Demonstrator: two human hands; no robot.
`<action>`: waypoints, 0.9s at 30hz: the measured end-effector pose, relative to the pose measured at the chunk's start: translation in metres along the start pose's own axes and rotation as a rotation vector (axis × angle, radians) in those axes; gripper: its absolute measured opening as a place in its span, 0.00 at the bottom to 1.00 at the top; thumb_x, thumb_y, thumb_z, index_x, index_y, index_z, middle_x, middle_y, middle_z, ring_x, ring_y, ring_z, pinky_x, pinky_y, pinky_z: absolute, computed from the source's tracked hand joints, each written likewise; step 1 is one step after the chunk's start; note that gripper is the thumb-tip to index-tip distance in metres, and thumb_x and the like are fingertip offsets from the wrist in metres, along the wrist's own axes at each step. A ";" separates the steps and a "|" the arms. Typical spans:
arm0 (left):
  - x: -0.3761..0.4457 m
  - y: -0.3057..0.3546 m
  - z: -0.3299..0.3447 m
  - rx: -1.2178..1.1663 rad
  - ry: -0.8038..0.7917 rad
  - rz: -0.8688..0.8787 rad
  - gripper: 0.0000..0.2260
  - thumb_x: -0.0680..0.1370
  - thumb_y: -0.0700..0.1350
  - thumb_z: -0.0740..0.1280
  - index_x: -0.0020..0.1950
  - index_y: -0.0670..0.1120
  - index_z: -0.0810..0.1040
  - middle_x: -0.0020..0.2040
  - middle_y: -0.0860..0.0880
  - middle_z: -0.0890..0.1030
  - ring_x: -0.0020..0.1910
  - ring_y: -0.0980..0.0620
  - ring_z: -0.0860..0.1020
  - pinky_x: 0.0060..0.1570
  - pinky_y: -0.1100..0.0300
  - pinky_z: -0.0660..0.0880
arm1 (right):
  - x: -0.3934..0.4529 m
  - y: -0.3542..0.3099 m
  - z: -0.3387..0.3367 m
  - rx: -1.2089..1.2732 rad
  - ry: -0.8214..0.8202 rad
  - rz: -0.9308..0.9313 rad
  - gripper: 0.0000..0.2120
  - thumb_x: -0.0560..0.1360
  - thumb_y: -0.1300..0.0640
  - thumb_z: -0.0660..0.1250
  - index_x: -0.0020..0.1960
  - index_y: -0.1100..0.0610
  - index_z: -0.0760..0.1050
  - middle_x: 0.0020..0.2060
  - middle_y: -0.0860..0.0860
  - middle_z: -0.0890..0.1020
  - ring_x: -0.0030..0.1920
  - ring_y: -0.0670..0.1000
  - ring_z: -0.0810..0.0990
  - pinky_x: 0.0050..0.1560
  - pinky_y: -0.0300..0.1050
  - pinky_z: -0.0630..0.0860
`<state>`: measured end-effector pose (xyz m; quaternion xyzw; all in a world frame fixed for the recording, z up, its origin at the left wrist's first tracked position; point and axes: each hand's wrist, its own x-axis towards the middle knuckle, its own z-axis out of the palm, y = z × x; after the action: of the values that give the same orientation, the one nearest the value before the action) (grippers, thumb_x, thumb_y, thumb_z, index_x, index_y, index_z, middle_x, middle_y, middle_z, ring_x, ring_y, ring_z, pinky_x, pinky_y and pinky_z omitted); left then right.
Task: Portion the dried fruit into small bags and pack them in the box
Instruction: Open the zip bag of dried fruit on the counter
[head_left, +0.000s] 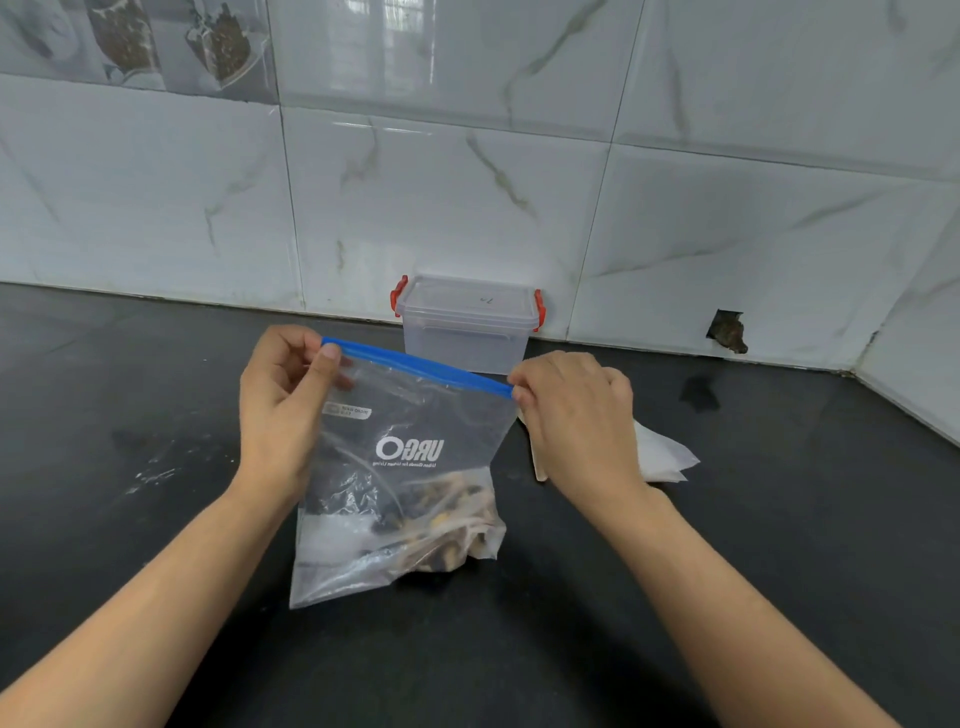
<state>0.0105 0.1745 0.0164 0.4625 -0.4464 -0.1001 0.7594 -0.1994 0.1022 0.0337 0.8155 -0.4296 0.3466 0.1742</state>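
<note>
While each hand pinches one end of the blue zip strip (415, 365), the left hand (283, 400) with thumb over curled fingers at the left corner and the right hand (576, 415) closed on the right corner, the zip bag (405, 467) hangs upright between them with its bottom resting on the dark counter (156, 519). Dried fruit (447, 525) sits low in the bag, bunched toward its right side. The strip looks closed, so the likely step is opening it: better to shift the fingers toward the middle and pull the two lips apart front to back, keeping the base on the counter so nothing spills. Small white bags (660, 452) lie just behind the right hand, and the lidded clear box (467, 322) with red clips stands against the tiled wall (467, 182)
</note>
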 end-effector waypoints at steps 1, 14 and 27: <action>-0.001 0.000 0.001 -0.017 -0.009 -0.025 0.07 0.77 0.39 0.65 0.42 0.51 0.72 0.36 0.49 0.78 0.32 0.57 0.78 0.38 0.67 0.73 | -0.002 -0.003 0.001 0.017 0.022 -0.026 0.07 0.70 0.55 0.73 0.48 0.49 0.80 0.43 0.46 0.82 0.46 0.51 0.79 0.43 0.46 0.68; -0.004 0.003 0.003 -0.162 -0.238 -0.217 0.12 0.70 0.52 0.61 0.31 0.47 0.74 0.29 0.47 0.76 0.28 0.49 0.76 0.33 0.59 0.71 | -0.005 -0.030 0.023 0.123 0.307 -0.244 0.06 0.66 0.62 0.72 0.39 0.52 0.81 0.33 0.47 0.82 0.32 0.51 0.79 0.30 0.43 0.68; 0.003 0.010 -0.007 0.431 -0.852 -0.328 0.12 0.65 0.47 0.74 0.47 0.51 0.84 0.44 0.49 0.84 0.41 0.51 0.80 0.45 0.60 0.77 | -0.034 -0.020 0.016 0.224 0.179 -0.605 0.04 0.67 0.65 0.65 0.36 0.58 0.75 0.32 0.51 0.78 0.36 0.54 0.78 0.37 0.48 0.73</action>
<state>0.0155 0.1828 0.0252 0.5909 -0.6488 -0.3036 0.3711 -0.1891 0.1240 -0.0010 0.8864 -0.1104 0.3944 0.2156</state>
